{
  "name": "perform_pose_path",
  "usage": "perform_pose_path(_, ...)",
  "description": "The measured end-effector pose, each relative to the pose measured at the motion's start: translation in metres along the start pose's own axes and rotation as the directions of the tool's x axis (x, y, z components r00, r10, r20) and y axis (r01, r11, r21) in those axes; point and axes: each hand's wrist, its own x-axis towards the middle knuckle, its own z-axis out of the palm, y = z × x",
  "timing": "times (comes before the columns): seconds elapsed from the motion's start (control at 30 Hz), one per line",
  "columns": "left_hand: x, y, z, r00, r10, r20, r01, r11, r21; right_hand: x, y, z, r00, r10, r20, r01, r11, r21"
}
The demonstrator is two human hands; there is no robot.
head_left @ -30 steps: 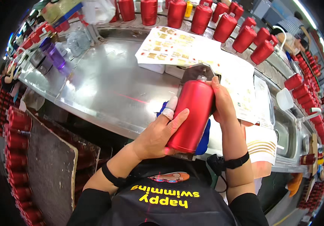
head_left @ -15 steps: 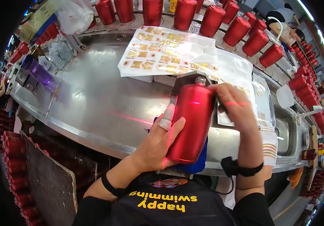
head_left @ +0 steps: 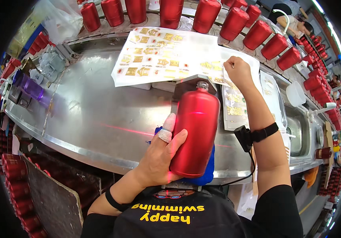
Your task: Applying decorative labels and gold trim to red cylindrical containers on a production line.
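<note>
- A worker's left hand (head_left: 160, 156) gripped a red metal bottle (head_left: 194, 135) by its side, a taped finger laid along it; the bottle lay tilted on a small stand at the centre of the steel bench (head_left: 91, 119), neck pointing to 12 o'clock, a blue cloth (head_left: 206, 174) under its base.
- The right hand (head_left: 238, 71) had reached out to 1 o'clock from the bottle, fingertips curled and pressed on a sheet of gold decals (head_left: 158, 55); whether it had pinched a decal loose could not be told.
- By the look of it, the step in hand was picking a decal for the bottle. The next move would call for peeling one piece cleanly off its backing and lining it up with the red laser line (head_left: 127, 129) that crossed bench and bottle.
- Counted: one bottle in hand; about a dozen like red bottles (head_left: 206, 16) standing in a row along the far edge from 11 to 2 o'clock, with more stacked at 8 o'clock and 3 o'clock, too crowded to number.
- Decal sheets: one large sheet at 12 o'clock, and at least two narrower ones (head_left: 236, 107) beside the right forearm.
- One purple bottle (head_left: 30, 88) stood at 9 o'clock; one white cup (head_left: 295, 94) at 2 o'clock.
- A black wrist strap (head_left: 258, 135) with a cable circled the right forearm.
</note>
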Motion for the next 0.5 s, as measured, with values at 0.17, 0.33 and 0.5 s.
perform_pose_path(0.17, 0.0, -0.001, 0.004, 0.999, -0.033, -0.033, 0.034, 0.999, 0.039, -0.001, 0.06, -0.049, 0.978, 0.208, -0.01, -0.2, 0.95, 0.238)
perform_pose_path(0.33, 0.003, 0.0, 0.004, 0.989, -0.147, 0.027, 0.145, 0.988, 0.059, -0.011, 0.184, -0.063, 0.975, 0.206, 0.079, -0.166, 0.919, -0.357)
perform_pose_path(0.5, -0.002, 0.001, 0.0, 0.962, -0.238, 0.135, 0.221, 0.966, 0.132, -0.015, 0.194, -0.071, 0.993, -0.009, -0.114, -0.045, 0.889, -0.456)
